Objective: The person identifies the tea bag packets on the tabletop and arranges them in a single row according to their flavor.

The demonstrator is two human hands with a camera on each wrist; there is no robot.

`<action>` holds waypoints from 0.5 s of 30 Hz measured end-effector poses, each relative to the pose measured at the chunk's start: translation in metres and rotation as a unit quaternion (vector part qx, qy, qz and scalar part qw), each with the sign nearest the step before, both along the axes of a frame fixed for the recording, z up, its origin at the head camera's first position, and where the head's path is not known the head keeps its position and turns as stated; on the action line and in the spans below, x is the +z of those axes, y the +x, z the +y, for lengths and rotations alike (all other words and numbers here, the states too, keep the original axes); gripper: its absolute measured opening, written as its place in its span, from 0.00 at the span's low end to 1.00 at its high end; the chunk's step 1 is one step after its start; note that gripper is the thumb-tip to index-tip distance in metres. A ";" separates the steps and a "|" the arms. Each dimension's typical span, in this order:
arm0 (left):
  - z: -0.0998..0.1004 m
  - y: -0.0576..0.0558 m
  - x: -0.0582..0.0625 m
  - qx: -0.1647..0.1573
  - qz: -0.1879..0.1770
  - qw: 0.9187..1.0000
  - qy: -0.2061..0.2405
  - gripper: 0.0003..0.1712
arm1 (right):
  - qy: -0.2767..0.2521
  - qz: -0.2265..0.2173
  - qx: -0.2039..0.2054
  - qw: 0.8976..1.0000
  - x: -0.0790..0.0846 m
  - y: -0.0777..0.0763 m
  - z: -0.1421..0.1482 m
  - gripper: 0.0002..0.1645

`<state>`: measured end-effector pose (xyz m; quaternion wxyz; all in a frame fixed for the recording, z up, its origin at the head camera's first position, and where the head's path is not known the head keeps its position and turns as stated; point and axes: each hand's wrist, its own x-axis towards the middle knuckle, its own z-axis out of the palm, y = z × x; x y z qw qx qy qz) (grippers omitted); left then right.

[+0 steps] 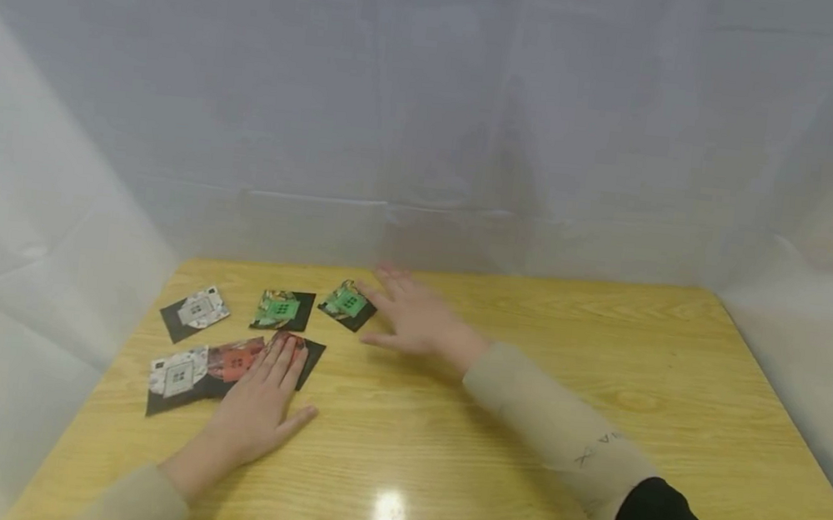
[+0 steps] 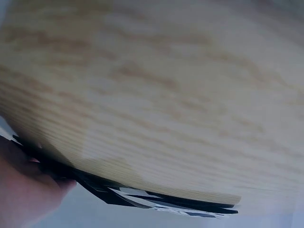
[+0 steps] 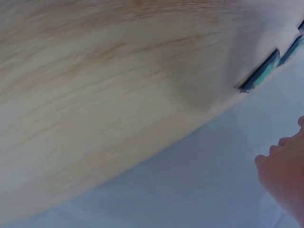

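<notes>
My left hand [image 1: 259,404] rests with straight fingers on a red-and-black flat card-like packet [image 1: 313,359], covering part of it. Beside it lie another red-and-black packet [image 1: 232,362] and a white-and-black packet [image 1: 178,373]. In the left wrist view, the hand [image 2: 28,190] appears beside dark packets seen edge-on. Fingers spread, my right hand [image 1: 414,318] is next to a green-and-black packet [image 1: 348,305]; whether it touches the packet is unclear. A second green-and-black packet [image 1: 282,311] lies to the left. In the right wrist view, green-and-black packets [image 3: 263,71] show beyond the hand [image 3: 285,171].
Another white-and-black packet [image 1: 195,312] lies at the far left of the wooden table [image 1: 518,454]. White sheeting [image 1: 437,128] hangs behind the table's back edge and along both sides.
</notes>
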<state>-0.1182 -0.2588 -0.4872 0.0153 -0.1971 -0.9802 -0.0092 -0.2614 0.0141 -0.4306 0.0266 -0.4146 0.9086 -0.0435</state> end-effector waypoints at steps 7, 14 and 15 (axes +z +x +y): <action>-0.001 0.002 0.002 -0.001 0.000 1.000 -0.011 0.52 | 0.024 0.008 0.036 0.999 -0.013 -0.006 -0.025 0.52; -0.003 0.004 0.002 -0.002 0.004 1.000 -0.012 0.52 | 0.064 0.022 0.060 0.996 -0.021 0.000 -0.044 0.49; -0.003 0.004 0.002 -0.002 0.004 1.000 -0.013 0.52 | 0.071 0.018 0.060 0.995 -0.021 0.001 -0.046 0.49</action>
